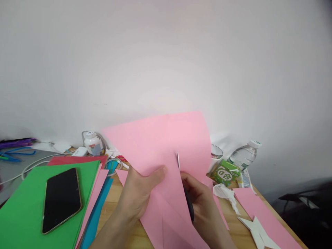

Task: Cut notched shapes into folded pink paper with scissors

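A large sheet of pink paper [160, 141] is raised above the wooden table, its far edge curling up. My left hand [141, 190] grips the sheet from the left, thumb on top and fingers hidden beneath. In my right hand [199, 197] is a pair of scissors [188, 204] with dark handles. One shiny blade shows above the paper, within a cut that runs up from the near edge. The other blade is hidden under the sheet. Further pink paper lies below, partly covered by my hands.
On the left, a black phone [62, 199] rests on green paper [23, 193]. Behind stands a white bottle [93, 143]. At right are a green box [226, 172], a clear water bottle [243, 155], a crumpled tissue [226, 194], a white paper cutout [256, 231] and a pink strip [267, 218].
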Tool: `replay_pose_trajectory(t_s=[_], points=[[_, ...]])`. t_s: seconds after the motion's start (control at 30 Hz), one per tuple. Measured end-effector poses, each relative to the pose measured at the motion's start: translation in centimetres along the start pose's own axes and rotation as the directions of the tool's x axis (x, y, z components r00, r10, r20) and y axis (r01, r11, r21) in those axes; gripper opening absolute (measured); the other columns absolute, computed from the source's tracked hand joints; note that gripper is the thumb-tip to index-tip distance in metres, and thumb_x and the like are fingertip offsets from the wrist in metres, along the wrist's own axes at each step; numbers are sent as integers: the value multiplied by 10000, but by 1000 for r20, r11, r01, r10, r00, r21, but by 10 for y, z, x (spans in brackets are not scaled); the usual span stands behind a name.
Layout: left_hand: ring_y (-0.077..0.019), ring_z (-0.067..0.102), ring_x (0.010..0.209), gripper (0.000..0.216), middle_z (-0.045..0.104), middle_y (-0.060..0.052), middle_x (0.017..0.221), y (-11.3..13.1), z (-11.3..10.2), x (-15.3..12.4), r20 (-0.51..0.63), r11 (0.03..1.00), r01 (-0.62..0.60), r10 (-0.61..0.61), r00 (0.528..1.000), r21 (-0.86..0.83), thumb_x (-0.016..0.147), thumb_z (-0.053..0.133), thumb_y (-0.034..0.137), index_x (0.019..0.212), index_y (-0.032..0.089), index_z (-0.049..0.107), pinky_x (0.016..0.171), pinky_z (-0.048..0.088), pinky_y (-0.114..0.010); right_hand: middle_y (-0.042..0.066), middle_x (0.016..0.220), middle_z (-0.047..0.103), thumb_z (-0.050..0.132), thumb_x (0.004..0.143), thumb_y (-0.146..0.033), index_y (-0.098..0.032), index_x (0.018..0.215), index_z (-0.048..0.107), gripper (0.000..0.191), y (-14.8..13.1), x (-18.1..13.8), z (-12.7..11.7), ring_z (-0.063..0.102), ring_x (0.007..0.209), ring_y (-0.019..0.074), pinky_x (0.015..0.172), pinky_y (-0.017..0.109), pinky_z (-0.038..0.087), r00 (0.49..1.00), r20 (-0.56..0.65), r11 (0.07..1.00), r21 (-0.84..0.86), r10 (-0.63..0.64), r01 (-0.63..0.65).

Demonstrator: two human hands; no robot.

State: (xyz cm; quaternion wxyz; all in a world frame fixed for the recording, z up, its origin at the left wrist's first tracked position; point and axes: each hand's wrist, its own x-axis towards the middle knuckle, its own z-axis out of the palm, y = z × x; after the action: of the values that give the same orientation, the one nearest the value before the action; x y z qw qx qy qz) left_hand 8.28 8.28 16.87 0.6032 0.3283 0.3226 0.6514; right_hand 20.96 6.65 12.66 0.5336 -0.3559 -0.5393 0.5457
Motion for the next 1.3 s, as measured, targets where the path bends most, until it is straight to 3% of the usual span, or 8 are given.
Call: replay_pose_trajectory(t_s=[0.37,1.3], points=[[-254,667,855,615,719,-81,918,-4,-1,-1,-1,999,2,-2,1000,36,590,771,194,1170,167,569,731,544,-348,52,993,683,773,642,-167,-214,979,624,371,-8,0,0,625,920,205,820,314,505,1000,-21,1000,-21,5,-6],[-249,666,850,523,720,-82,938,-3,3,-2,3,998,-6,6,1000,55,586,766,185,1089,170,622,730,539,-342,64,887,702,801,622,-257,-194,928,655,345,-5,1,0,649,828,219,672,283,537,999,-39,1000,-10,18,-18]])
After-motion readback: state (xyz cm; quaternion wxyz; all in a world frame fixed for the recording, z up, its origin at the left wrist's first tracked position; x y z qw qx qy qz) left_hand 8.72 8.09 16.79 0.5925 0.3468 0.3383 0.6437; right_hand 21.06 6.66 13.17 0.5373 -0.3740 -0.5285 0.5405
